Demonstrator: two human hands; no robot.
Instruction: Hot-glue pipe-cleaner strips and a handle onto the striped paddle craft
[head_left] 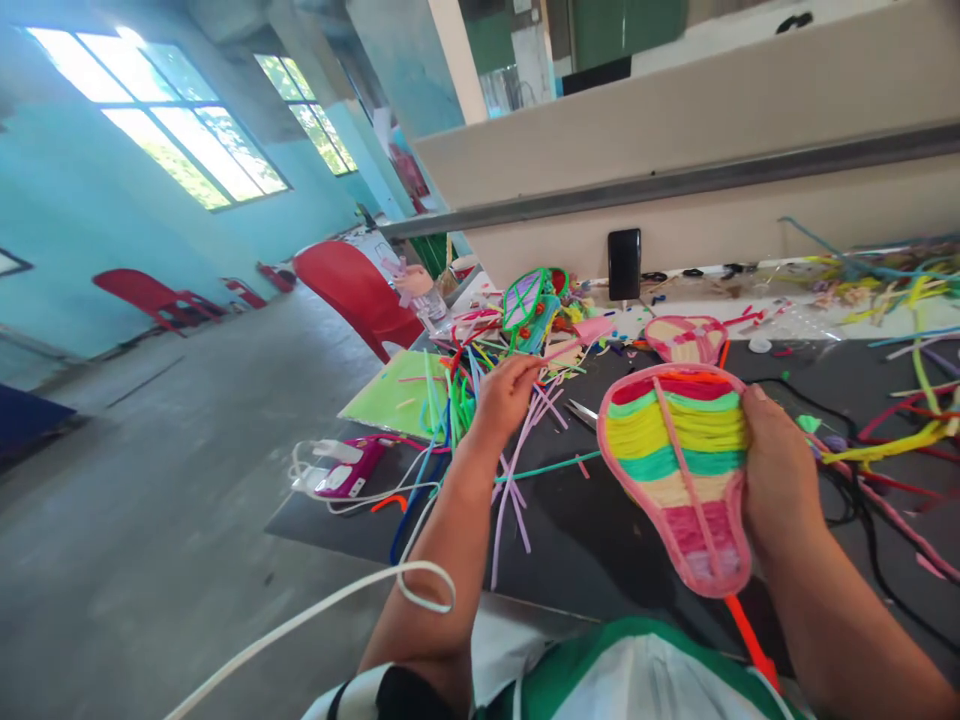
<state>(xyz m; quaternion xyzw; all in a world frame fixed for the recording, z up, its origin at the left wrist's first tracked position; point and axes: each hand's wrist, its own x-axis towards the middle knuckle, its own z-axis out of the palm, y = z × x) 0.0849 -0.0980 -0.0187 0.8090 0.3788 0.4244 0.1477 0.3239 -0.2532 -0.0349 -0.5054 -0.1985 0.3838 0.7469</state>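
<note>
My right hand [780, 460] grips the right edge of a balloon-shaped pipe-cleaner craft [675, 440]. Its pink rim surrounds bands of red, green, yellow, teal, cream and pink, and a pink strip runs down the middle. An orange strip [752, 640] shows below its narrow end. To the left, my left hand [506, 395] is closed in a pinch over the pile, with a pink pipe cleaner [562, 349] at its fingertips. Loose lilac pipe cleaners [517, 490] and several other colours lie under and around that hand. Scissor tips [583, 412] show just left of the craft.
A second pink-rimmed craft [686, 340] lies behind the held one. A black phone [624, 264] leans against the back panel. At left are a green sheet [394, 395], a purple power strip [356, 468] and a white cable [315, 610]. More pipe cleaners [900, 440] spread at right.
</note>
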